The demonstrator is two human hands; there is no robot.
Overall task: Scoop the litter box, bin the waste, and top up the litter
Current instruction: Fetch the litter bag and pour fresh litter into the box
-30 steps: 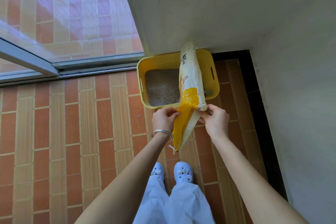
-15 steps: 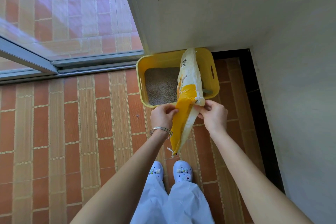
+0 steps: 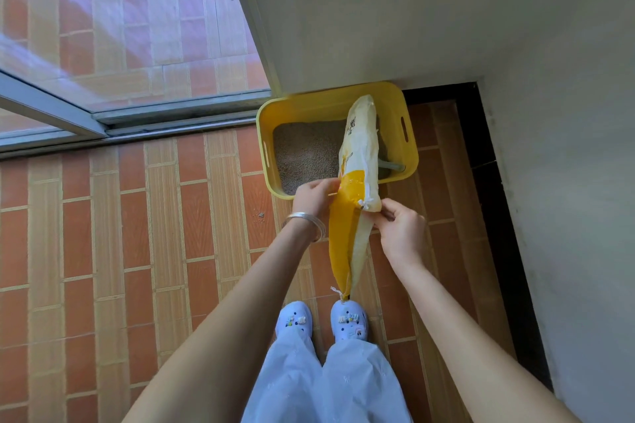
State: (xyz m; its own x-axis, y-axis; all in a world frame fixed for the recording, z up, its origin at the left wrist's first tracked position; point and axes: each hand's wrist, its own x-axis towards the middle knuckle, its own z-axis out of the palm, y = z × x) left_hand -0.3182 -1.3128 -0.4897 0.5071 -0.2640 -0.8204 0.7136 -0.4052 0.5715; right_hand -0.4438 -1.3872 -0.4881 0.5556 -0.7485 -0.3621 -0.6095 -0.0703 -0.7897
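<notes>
Standing on brick-tiled floor [image 3: 137, 233] (white wall [image 3: 446, 10] ahead).

Counts: 1 yellow litter box [image 3: 409, 134], upper centre of frame. 1 litter bag [image 3: 360, 161], white and yellow, centre. 2 hands: left hand [image 3: 314, 194], right hand [image 3: 402, 233], both on the bag. 1 silver bangle [image 3: 304, 225], centre. 2 pale blue clogs [image 3: 293, 319], lower centre. 1 grey scoop handle [image 3: 391, 166] in the box.
</notes>
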